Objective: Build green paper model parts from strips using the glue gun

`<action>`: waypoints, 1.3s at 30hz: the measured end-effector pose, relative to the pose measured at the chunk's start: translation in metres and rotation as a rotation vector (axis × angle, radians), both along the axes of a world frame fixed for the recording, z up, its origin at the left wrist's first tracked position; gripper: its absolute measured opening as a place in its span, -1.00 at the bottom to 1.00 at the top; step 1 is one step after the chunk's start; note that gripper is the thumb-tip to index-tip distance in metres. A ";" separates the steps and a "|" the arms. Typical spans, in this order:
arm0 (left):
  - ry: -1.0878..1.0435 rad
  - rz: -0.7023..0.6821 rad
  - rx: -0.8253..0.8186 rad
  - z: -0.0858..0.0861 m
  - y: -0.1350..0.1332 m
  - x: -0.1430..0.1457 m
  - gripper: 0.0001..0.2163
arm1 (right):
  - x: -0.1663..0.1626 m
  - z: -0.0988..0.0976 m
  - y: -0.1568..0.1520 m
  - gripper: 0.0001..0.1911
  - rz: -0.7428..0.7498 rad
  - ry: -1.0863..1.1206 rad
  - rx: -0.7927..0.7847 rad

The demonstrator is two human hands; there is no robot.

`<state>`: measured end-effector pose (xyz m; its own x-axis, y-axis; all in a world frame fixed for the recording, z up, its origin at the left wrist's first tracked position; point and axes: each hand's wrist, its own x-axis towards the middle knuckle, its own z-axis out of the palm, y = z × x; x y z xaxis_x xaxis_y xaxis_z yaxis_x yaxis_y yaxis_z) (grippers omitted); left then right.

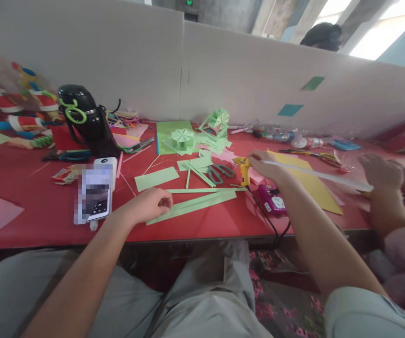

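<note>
My left hand (157, 204) is curled, its fingertips down at the end of a narrow green paper strip (206, 190). Just below that lies a wider, creased green strip (202, 204). At the back end of a yellow glue gun (244, 172), my right hand (264, 164) is closed around it, with most fingers hidden. A long translucent stick (318, 175) stretches rightward from there. Green-handled scissors (220, 173) lie left of the gun, beside thin green strips (197, 172). Behind them sit a folded green paper shape (182, 139) and a second one (218, 122).
A black bottle (86, 119) and a phone (98, 192) are on the left. A purple box (272, 200) is by the gun's cord. Yellow paper (315, 185) lies under the stick. Another person's hand (380, 171) is at the right. A white partition (125, 61) stands behind.
</note>
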<state>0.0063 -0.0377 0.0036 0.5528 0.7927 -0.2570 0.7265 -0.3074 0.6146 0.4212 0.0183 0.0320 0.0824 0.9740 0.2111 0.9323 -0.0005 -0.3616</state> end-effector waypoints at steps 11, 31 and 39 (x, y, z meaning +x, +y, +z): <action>-0.004 -0.015 -0.008 -0.005 0.004 -0.001 -0.91 | -0.007 -0.008 0.003 -0.57 -0.069 0.087 0.084; -0.006 -0.006 -0.010 -0.006 0.005 -0.001 -0.91 | -0.035 -0.037 -0.020 -0.80 -0.190 0.182 -0.008; 0.011 -0.015 -0.009 -0.003 0.005 0.000 -0.91 | -0.040 -0.021 -0.031 -0.77 -0.174 0.647 0.053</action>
